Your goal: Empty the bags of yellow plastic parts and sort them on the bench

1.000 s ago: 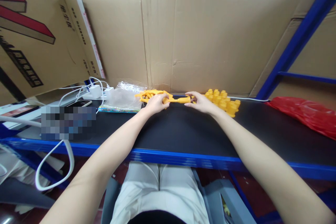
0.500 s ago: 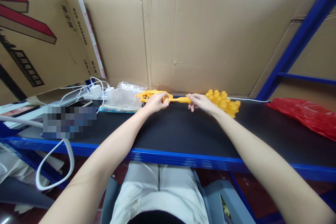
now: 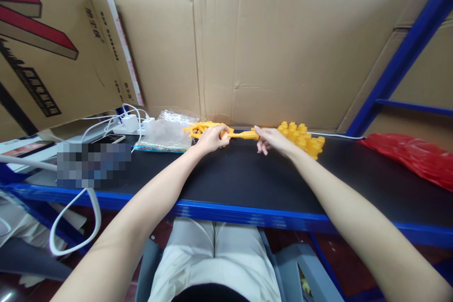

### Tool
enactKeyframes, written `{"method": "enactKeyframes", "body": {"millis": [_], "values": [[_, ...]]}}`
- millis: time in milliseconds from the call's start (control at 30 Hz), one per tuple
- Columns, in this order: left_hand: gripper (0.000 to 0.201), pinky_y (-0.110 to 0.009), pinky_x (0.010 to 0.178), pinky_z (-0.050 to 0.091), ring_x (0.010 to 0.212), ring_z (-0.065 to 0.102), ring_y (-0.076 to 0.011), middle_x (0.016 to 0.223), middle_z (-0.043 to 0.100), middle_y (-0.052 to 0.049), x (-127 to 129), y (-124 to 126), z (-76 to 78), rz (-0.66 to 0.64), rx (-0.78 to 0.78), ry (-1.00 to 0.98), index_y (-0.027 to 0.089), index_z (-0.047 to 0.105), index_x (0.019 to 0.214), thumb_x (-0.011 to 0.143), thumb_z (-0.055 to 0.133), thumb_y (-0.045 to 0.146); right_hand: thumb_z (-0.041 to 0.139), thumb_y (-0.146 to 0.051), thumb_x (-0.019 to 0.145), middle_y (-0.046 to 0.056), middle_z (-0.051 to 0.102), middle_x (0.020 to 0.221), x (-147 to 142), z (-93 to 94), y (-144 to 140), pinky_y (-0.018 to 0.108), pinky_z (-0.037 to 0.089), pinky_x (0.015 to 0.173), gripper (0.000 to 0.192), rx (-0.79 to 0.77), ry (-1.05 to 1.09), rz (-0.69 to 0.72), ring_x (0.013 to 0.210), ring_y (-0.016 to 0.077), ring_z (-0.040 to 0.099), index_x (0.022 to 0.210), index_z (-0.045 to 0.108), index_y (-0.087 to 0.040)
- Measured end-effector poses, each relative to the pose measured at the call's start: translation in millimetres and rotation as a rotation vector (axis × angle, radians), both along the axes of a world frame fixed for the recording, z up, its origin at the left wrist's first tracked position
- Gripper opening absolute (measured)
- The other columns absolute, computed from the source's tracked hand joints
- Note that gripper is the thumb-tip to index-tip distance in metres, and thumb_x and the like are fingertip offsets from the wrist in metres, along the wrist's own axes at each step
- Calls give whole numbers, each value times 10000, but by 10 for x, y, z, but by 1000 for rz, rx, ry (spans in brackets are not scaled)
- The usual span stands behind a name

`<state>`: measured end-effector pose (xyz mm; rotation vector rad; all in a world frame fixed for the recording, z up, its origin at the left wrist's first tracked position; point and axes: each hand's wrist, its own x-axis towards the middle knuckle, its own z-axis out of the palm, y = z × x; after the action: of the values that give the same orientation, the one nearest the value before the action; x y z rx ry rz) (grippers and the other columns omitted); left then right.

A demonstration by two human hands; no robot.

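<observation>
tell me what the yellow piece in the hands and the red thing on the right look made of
The yellow piece, held between the left hand and right hand, looks like moulded plastic: uniform saturated colour, rigid ridged shape, slight sheen. The red thing appears to be thin plastic film, probably a bag: crumpled folds with glossy highlights, lying slack on the black shelf.

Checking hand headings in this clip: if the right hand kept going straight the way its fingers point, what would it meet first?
The right hand points leftward along the yellow toy piece it pinches; beyond that, it would probably meet the left hand gripping the other end, though depth is unclear.
</observation>
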<state>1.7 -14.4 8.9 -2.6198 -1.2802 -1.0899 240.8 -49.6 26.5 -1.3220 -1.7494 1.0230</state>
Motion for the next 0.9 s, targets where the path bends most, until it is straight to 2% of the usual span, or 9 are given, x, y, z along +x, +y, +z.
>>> {"method": "enactKeyframes", "body": {"millis": [100,200,333,400,533,733,900], "values": [[205,-215,569,319,597,507,-115,693,603,13,5,4,-3,4,-20,-19,184,617,916,741,594,288,429,-764,743,16,541,442,-40,5,-2,265,455,454,579,-29,4,-69,356,116,492,745,511,-191],[207,-216,571,321,599,510,-115,692,599,14,6,11,0,2,-30,-41,181,615,915,738,599,287,423,-765,746,24,575,509,-40,17,5,289,489,476,581,-35,14,-84,360,105,487,754,521,-192],[215,-220,582,331,614,518,-120,699,602,10,12,14,1,8,-43,-52,175,620,916,731,604,284,614,-603,736,47,663,793,21,37,19,292,526,524,499,61,56,-7,501,119,586,1012,524,-196],[220,-223,584,332,612,515,-120,695,599,11,15,14,-3,11,-46,-53,174,622,914,723,610,284,710,-486,691,40,666,850,56,40,33,304,548,587,525,113,76,75,564,127,621,1079,503,-199],[222,-224,574,327,598,510,-119,680,594,16,15,19,-8,5,-52,-63,175,621,912,722,610,290,732,-462,667,41,689,852,97,23,72,307,548,589,461,160,63,151,526,123,621,973,531,-183],[264,-224,575,320,620,524,-129,695,603,15,4,11,-1,0,-49,-64,182,612,934,709,631,318,675,-583,682,68,711,762,61,9,60,251,491,492,480,185,24,101,436,115,593,878,569,-158],[254,-225,593,333,636,528,-129,731,614,11,12,-11,14,-9,-50,-67,187,609,920,689,646,286,583,-627,749,84,691,651,-16,32,19,245,447,443,494,149,24,32,384,117,565,787,579,-134]]}}
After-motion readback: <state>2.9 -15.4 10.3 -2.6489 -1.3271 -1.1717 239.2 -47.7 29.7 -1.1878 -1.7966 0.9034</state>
